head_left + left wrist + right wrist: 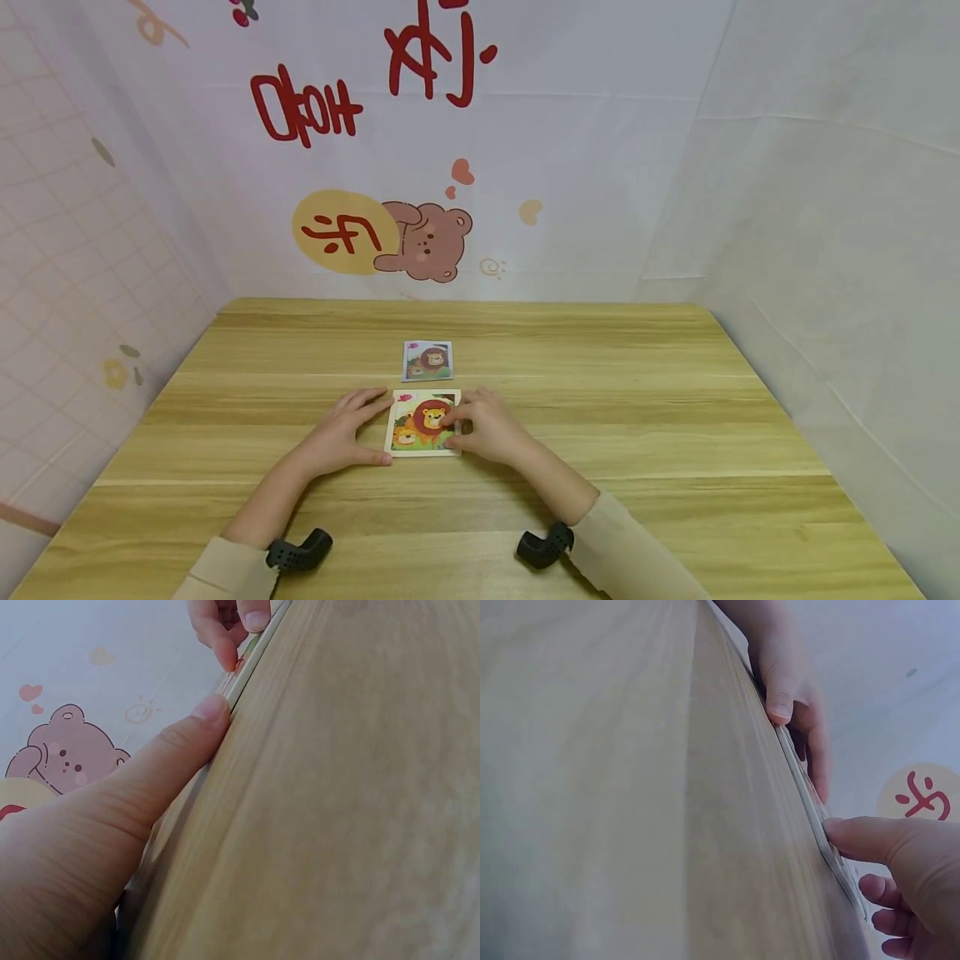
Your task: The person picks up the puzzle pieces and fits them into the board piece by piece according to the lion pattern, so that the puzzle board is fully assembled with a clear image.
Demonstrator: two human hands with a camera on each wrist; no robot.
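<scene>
A small square jigsaw puzzle (405,425) in a pale frame lies on the table, with a lion, a smaller animal and a pink bird on it. My left hand (337,437) spans its left side. The thumb touches the lower left corner and a fingertip meets the upper left one. From the right, my right hand (487,427) reaches over the puzzle's edge. Its bent index finger and thumb hold a piece at the lower right of the picture, partly hidden under them. In the right wrist view the right thumb (862,836) lies right at the frame's edge.
Just behind the puzzle, a card (427,362) with the same lion picture lies flat on the wooden table (637,400). Printed white cloth (585,150) hangs behind the table, and cloth also stands at both sides. Dark camera mounts (300,552) sit on the wrists.
</scene>
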